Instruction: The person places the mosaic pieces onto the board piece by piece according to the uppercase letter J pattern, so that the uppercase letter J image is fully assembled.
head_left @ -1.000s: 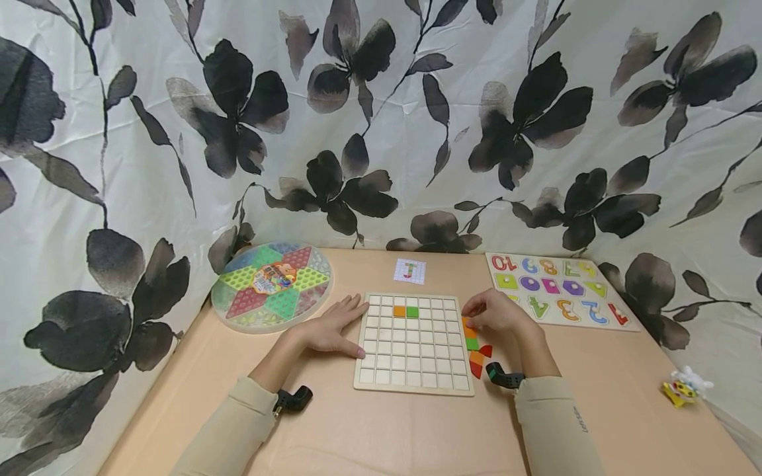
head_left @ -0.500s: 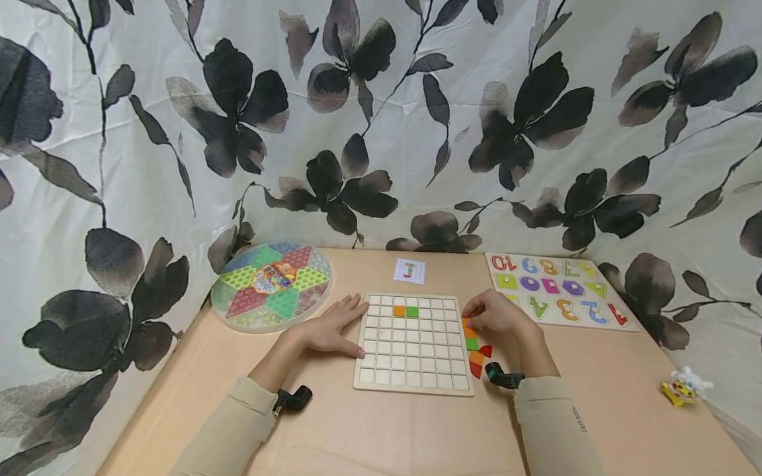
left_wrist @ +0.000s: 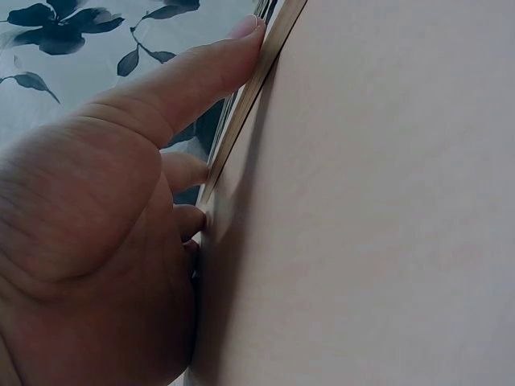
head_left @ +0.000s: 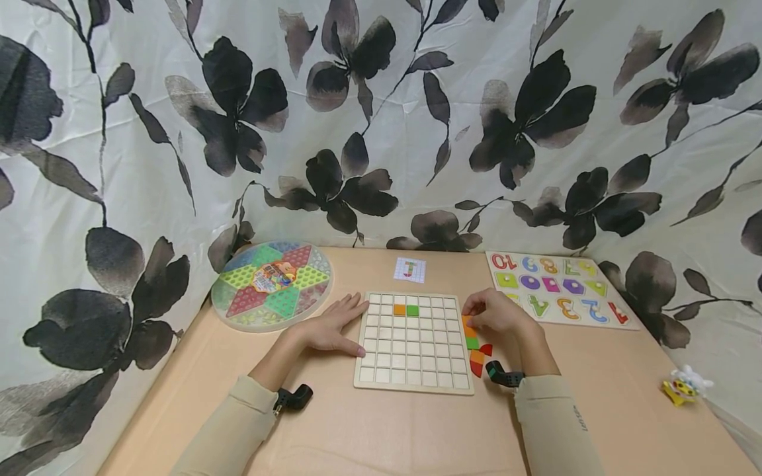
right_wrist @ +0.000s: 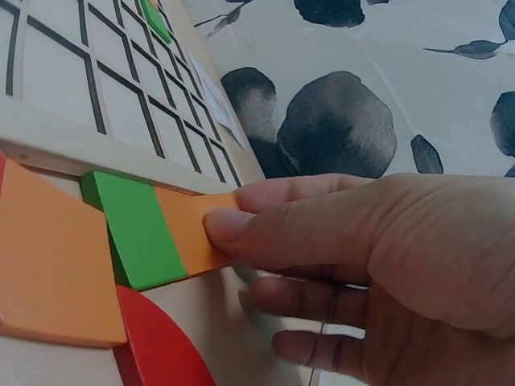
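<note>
A pale wooden grid board [head_left: 417,344] lies mid-table, with an orange square [head_left: 399,310] and a green square [head_left: 412,311] side by side in its second row. My left hand [head_left: 324,328] rests at the board's left edge, fingers extended and spread; in the left wrist view the thumb [left_wrist: 201,76] touches the wooden rim. At the board's right side, my right hand [head_left: 500,314] pinches an orange tile [right_wrist: 191,241] between thumb and index finger. That tile sits against a green tile [right_wrist: 133,229]. Nearer are a larger orange piece [right_wrist: 52,257] and a curved red piece [right_wrist: 165,342].
A small card with a coloured J pattern [head_left: 409,270] lies behind the board. A round star-patterned game board [head_left: 270,287] stands back left, and a number puzzle board [head_left: 559,289] back right. A small yellow-and-white toy [head_left: 683,387] sits near the right edge.
</note>
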Demonstrator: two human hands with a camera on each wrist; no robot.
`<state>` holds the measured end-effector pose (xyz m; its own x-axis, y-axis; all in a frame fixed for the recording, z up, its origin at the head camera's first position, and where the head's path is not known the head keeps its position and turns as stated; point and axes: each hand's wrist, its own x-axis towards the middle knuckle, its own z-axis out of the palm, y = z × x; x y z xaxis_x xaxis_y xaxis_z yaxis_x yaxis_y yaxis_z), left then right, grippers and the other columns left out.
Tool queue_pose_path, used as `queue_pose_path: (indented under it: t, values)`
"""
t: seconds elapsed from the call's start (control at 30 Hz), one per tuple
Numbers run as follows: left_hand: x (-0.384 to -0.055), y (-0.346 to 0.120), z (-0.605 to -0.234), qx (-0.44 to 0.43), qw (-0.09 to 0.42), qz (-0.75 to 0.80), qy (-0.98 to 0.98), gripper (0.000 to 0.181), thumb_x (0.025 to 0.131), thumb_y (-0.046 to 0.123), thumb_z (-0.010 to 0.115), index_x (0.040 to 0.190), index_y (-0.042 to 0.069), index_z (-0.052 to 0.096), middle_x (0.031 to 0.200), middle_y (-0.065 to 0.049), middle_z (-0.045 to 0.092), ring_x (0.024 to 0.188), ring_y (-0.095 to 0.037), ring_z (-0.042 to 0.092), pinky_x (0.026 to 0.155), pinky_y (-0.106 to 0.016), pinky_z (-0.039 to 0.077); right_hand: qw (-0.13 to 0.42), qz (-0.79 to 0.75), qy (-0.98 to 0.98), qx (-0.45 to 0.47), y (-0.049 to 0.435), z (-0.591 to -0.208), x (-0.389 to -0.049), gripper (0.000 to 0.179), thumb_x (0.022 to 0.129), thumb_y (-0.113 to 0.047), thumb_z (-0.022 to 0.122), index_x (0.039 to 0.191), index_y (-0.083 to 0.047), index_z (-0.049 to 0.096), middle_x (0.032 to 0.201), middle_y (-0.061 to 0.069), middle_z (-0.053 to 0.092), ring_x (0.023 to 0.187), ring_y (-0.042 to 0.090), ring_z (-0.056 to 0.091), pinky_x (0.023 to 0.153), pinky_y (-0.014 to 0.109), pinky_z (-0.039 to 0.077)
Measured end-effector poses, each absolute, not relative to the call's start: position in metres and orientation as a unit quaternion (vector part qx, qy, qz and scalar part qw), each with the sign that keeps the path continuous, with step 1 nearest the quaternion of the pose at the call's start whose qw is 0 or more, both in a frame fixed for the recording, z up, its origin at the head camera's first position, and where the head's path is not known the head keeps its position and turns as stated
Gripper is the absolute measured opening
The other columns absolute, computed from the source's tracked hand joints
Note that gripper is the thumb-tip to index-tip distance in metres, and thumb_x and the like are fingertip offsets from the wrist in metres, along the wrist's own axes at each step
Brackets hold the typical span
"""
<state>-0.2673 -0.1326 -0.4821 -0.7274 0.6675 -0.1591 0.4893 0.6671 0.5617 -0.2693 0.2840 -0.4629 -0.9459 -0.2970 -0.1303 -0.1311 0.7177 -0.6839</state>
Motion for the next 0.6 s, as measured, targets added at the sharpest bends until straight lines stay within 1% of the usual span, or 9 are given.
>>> queue_pose_path:
  t: [0.13, 0.3, 0.6]
  values:
    - [-0.2678, -0.1325, -0.4818, 0.324, 0.179, 0.25, 0.895, 0.114, 0.084, 0.059, 0.079, 0.168, 0.014, 0.017, 0.176, -0.016, -0.003, 0.163, -0.035, -0.008, 0.132, -0.055, -0.001, 0.093, -0.359, 0.923, -0.107, 0.2848, -0.4617, -0.2695, 0.009, 0.092, -0.004, 0.077, 0.098, -0.01, 0.079, 0.092, 0.005, 0.071, 0.091, 0.024, 0.058, 0.08, 0.031, 0.049]
    - [-0.2682, -0.1325, -0.4818, 0.325, 0.178, 0.248, 0.895, 0.114, 0.084, 0.06, 0.079, 0.168, 0.014, 0.017, 0.176, -0.016, -0.002, 0.163, -0.035, -0.007, 0.132, -0.055, -0.001, 0.076, -0.368, 0.921, -0.1, 0.2855, -0.4605, -0.2693, 0.011, 0.093, -0.002, 0.074, 0.101, -0.007, 0.08, 0.093, 0.006, 0.072, 0.089, 0.024, 0.057, 0.076, 0.031, 0.049]
    - [-0.2682, -0.1323, -0.4823, 0.325, 0.179, 0.248, 0.895, 0.114, 0.084, 0.06, 0.078, 0.169, 0.015, 0.016, 0.176, -0.015, -0.003, 0.163, -0.034, -0.008, 0.132, -0.054, -0.001, 0.064, -0.387, 0.915, -0.095, 0.2858, -0.4613, -0.2702, 0.016, 0.095, -0.001, 0.071, 0.109, -0.003, 0.08, 0.09, 0.008, 0.073, 0.08, 0.022, 0.059, 0.065, 0.026, 0.05]
